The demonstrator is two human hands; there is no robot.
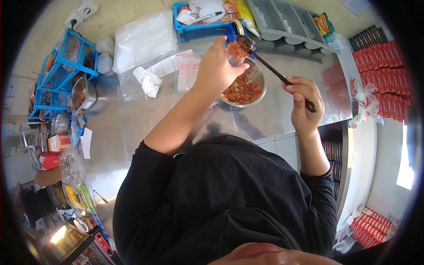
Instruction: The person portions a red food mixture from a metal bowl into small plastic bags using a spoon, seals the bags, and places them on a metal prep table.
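My left hand [220,64] grips a small clear plastic bag [236,61] above the far side of a metal bowl [261,87]. Red chopped sauce [243,91] lies in that bowl. In my right hand [306,99] is the twisted handle of a black spoon [270,66], slanting up to the left. Its bowl end, loaded with the red mixture, is at the bag's mouth; whether it touches the bag I cannot tell. Some red mixture [238,50] shows there too. Behind sits a blue tape dispenser [231,32], partly covered by the spoon and bag.
A crumpled tissue [151,85], zip bags [188,71] and a stack of plastic sheets [145,39] lie left of the bowl on the steel table [109,122]. A blue basket [185,28] and a grey divided tray [281,20] line the back. Red boxes [381,73] are piled at right.
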